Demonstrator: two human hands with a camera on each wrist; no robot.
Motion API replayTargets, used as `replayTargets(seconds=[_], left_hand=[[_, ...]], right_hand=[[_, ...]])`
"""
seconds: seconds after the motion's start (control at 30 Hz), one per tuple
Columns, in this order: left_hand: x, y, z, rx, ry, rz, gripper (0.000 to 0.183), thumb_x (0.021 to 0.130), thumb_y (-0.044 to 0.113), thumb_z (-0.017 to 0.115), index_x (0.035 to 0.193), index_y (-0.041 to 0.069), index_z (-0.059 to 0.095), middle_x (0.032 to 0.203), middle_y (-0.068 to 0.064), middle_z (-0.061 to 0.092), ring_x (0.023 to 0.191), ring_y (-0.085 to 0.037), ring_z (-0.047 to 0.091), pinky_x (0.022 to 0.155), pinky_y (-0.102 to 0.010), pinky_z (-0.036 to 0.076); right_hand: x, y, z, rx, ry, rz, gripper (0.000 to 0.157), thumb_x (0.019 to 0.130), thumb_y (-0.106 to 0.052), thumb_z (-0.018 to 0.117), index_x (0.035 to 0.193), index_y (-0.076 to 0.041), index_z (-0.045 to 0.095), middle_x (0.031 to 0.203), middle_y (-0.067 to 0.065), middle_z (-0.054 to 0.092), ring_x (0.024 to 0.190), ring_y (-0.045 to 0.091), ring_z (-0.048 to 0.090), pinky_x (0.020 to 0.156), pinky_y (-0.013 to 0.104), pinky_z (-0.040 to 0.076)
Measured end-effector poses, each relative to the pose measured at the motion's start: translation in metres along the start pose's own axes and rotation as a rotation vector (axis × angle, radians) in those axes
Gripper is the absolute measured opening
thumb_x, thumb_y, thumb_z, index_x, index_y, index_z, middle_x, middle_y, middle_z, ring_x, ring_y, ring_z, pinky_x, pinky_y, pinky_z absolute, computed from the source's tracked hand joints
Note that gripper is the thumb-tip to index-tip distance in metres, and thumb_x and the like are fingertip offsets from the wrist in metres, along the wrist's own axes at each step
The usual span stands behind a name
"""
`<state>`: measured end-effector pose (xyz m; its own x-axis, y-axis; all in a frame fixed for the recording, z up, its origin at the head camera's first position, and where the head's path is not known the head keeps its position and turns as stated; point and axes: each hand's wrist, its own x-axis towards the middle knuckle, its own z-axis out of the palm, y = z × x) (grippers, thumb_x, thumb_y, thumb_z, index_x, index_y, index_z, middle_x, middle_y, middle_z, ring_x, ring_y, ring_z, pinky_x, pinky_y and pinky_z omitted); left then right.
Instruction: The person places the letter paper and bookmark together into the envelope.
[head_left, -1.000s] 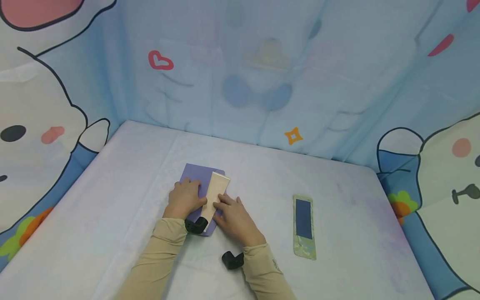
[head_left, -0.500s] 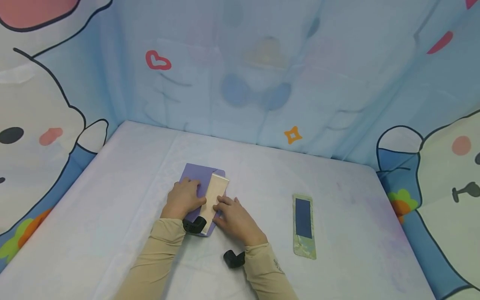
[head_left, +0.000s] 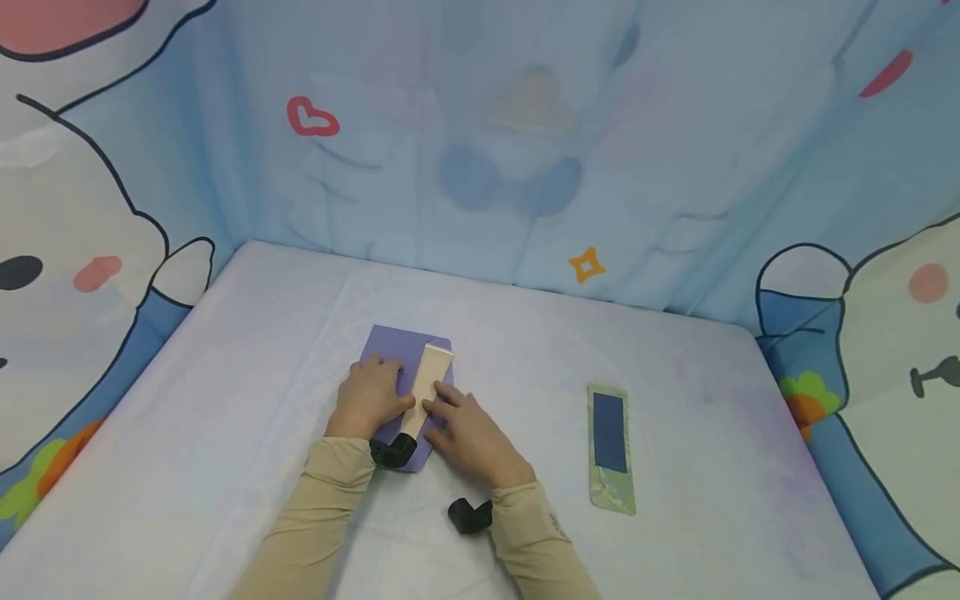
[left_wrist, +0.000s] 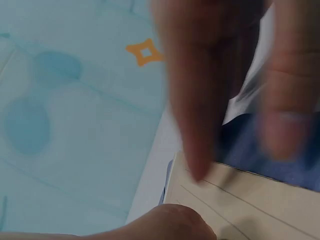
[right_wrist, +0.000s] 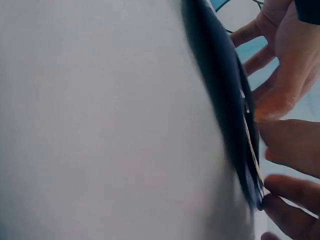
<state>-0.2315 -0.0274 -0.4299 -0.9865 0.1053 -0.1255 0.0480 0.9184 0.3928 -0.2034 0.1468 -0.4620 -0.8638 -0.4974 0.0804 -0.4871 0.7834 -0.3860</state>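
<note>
A flat purple notebook-like thing lies on the white table, left of the middle. Along its right side runs a narrow cream paper strip; ruled lines show on the cream paper in the left wrist view. The left hand rests on the purple surface, with its thumb at the strip's left edge. From the other side, the right hand touches the strip's right edge with its fingertips. In the right wrist view the purple thing is edge-on, its dark edge slightly blurred, with a thin cream layer in it.
To the right lies a long, pale green packet with a dark blue panel. A blue cartoon-print curtain stands behind the table. Black wrist cameras sit at both cuffs.
The cream strip has shifted a little left on the purple thing, and the right fingertips have moved slightly left with it. The left hand stays in nearly the same place.
</note>
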Motion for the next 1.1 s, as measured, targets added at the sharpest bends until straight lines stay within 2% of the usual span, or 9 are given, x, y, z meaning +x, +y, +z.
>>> replayTargets(seconds=[0.1,0.2,0.3,0.4,0.43,0.63,0.67,0.83,1.1], left_hand=[[0.002,0.004,0.001,0.004,0.011,-0.001,0.052,0.079,0.030,0.068,0.125,0.006,0.059,0.125,-0.020,0.055,0.110,-0.044,0.052,0.082,-0.056,0.049],[0.005,0.008,0.005,0.013,0.021,0.006,0.051,0.078,0.030,0.069,0.122,0.006,0.060,0.122,-0.020,0.056,0.109,-0.044,0.053,0.079,-0.056,0.050],[0.008,0.012,0.011,0.015,0.019,0.011,0.052,0.078,0.031,0.070,0.122,0.006,0.060,0.122,-0.020,0.056,0.110,-0.044,0.053,0.080,-0.056,0.050],[0.009,0.015,0.016,0.011,0.009,0.006,0.053,0.078,0.031,0.071,0.123,0.007,0.060,0.124,-0.020,0.055,0.112,-0.045,0.052,0.081,-0.057,0.050],[0.009,0.016,0.017,0.009,0.006,0.004,0.053,0.078,0.031,0.071,0.123,0.007,0.059,0.125,-0.020,0.055,0.112,-0.045,0.052,0.082,-0.057,0.050],[0.007,0.022,0.019,0.010,0.011,0.007,0.051,0.078,0.031,0.071,0.122,0.006,0.060,0.124,-0.020,0.056,0.112,-0.044,0.052,0.081,-0.056,0.050],[0.007,0.023,0.019,0.011,0.012,0.007,0.051,0.078,0.030,0.071,0.122,0.006,0.060,0.123,-0.020,0.056,0.112,-0.044,0.052,0.081,-0.056,0.050],[0.008,0.029,0.019,0.006,0.016,0.010,0.052,0.078,0.031,0.071,0.122,0.006,0.060,0.124,-0.020,0.056,0.112,-0.044,0.052,0.081,-0.055,0.050],[0.008,0.039,0.019,0.001,0.014,0.014,0.052,0.079,0.032,0.071,0.123,0.007,0.060,0.127,-0.019,0.055,0.114,-0.044,0.051,0.082,-0.055,0.050]], right_hand=[[0.007,0.002,-0.008,0.167,0.081,0.118,0.046,0.094,-0.020,0.058,0.135,0.000,0.051,0.139,0.017,0.049,0.128,0.030,0.050,0.104,0.042,0.041],[0.016,0.004,-0.018,0.393,0.133,0.305,0.049,0.096,-0.019,0.051,0.139,0.002,0.043,0.135,0.018,0.054,0.123,0.032,0.054,0.100,0.042,0.046],[0.023,0.009,-0.024,0.611,0.121,0.496,0.054,0.097,-0.022,0.045,0.144,0.003,0.035,0.136,0.019,0.054,0.124,0.033,0.053,0.102,0.046,0.044],[0.027,0.015,-0.026,0.779,0.095,0.623,0.060,0.097,-0.026,0.043,0.146,0.005,0.027,0.138,0.021,0.051,0.128,0.032,0.050,0.107,0.046,0.038],[0.028,0.018,-0.026,0.831,0.094,0.639,0.058,0.098,-0.027,0.042,0.144,0.006,0.032,0.137,0.020,0.052,0.127,0.031,0.051,0.108,0.045,0.037],[0.035,0.031,-0.026,1.047,0.093,0.695,0.058,0.102,-0.036,0.034,0.141,0.006,0.035,0.136,0.019,0.052,0.127,0.026,0.052,0.106,0.035,0.041],[0.037,0.033,-0.027,1.083,0.096,0.709,0.061,0.102,-0.037,0.032,0.145,0.006,0.029,0.138,0.020,0.050,0.128,0.027,0.051,0.106,0.035,0.041],[0.045,0.040,-0.033,1.263,0.147,0.760,0.065,0.102,-0.041,0.026,0.146,0.007,0.023,0.139,0.023,0.047,0.129,0.030,0.049,0.106,0.036,0.041],[0.053,0.056,-0.043,1.378,0.174,0.783,0.067,0.102,-0.045,0.022,0.146,0.006,0.024,0.141,0.027,0.043,0.130,0.033,0.047,0.106,0.039,0.040]])
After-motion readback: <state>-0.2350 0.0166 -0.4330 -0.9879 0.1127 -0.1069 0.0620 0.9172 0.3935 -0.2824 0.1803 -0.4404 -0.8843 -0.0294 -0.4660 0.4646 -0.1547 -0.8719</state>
